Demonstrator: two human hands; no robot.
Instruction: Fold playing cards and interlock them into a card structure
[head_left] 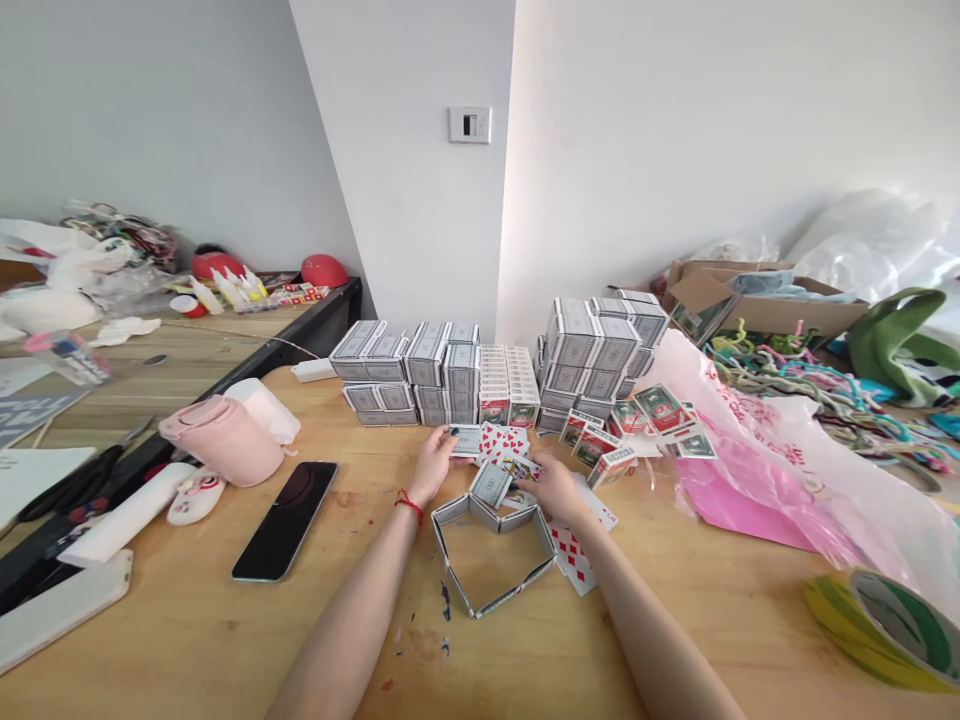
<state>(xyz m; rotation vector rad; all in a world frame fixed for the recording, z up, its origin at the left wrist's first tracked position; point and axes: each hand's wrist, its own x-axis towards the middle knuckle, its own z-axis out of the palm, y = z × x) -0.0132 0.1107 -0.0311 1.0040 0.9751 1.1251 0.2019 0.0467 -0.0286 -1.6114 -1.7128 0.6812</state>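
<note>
My left hand (433,466) is closed on a grey-backed playing card (468,440) at its fingertips. Beside it, red heart cards (502,442) lie face up and overlap. My right hand (556,486) pinches a face card (520,467) with a coloured picture. Close to that hand, a grey-backed card piece (491,484) rests at the back of a heart-shaped outline (474,612) made of folded cards. Partly under my right wrist, a diamond card (574,562) and others lie loose on the table.
Stacked grey card blocks (446,372) stand at the back, with another pile (592,350) to the right. Several card boxes (609,462) lie in front of it. A phone (286,522) and a pink cup (219,440) are left; yellow tape (847,630) and plastic bags (757,450) are right.
</note>
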